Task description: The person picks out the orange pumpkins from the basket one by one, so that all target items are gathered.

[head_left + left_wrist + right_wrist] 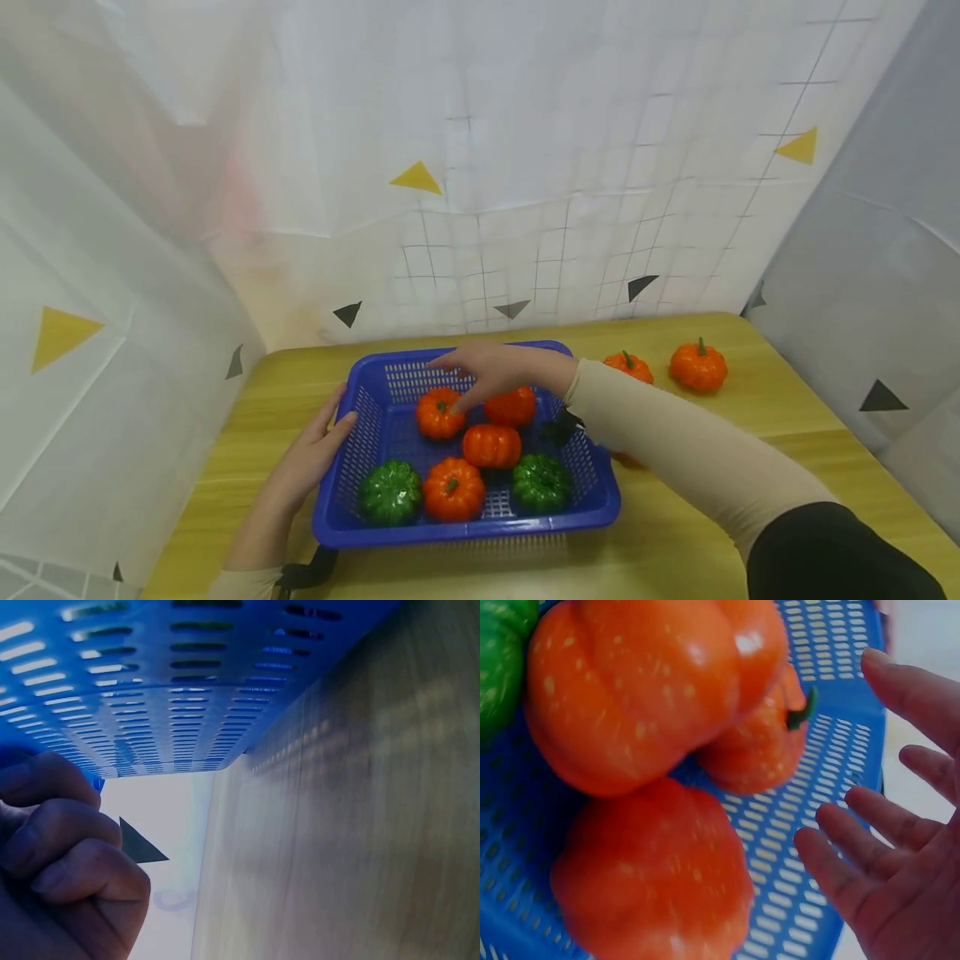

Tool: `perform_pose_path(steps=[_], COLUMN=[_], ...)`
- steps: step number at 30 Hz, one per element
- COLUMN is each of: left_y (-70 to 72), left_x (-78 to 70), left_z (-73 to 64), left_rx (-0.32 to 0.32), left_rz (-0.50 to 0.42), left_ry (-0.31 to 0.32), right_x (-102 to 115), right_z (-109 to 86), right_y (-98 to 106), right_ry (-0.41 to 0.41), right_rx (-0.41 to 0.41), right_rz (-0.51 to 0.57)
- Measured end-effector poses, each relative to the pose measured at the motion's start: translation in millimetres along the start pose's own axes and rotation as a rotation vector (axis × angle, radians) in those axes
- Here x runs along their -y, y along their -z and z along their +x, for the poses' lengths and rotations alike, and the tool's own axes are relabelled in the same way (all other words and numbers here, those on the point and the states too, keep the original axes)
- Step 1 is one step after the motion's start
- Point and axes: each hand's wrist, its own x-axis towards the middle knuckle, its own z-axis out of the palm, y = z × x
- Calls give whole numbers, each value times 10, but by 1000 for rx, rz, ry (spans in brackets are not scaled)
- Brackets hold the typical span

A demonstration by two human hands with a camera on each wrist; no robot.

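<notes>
A blue plastic basket [480, 532] with slotted walls stands on the table. My left hand [311, 454] grips its left rim, thumb over the edge; curled fingers [94, 874] show outside the wall in the left wrist view. Over the back of the basket, my right hand [491, 367] is held with fingers spread and nothing in it. Its thumb overlaps a small orange pumpkin [439, 417] in the head view. Several more orange pumpkins [453, 490] lie in the basket. Two green pumpkins [390, 493] sit along the front, left and right.
To the right of the basket, an orange pumpkin [699, 367] stands on the wooden table [720, 433]. Another pumpkin [628, 367] is partly hidden by the right sleeve [675, 442], and an orange edge shows below that sleeve. White sheeting [570, 250] hangs behind and at both sides.
</notes>
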Motion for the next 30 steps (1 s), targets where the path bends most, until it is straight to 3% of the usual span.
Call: perform_pose_path(steps=[5, 10, 20, 30], left_y=[-24, -41, -13, -17], left_x=[27, 28, -35, 0], left_z=[-5, -11, -20, -1], left_rx=[10, -5, -13, -7], left_rz=[-67, -56, -6, -39], left_ry=[18, 23, 10, 18], right_x=[-4, 8, 27, 82], right_z=[145, 245, 357, 367], right_y=[-141, -237, -333, -386], right_ry=[-37, -74, -55, -46], right_rx=[60, 87, 70, 62], right_rz=[-27, -79, -190, -268])
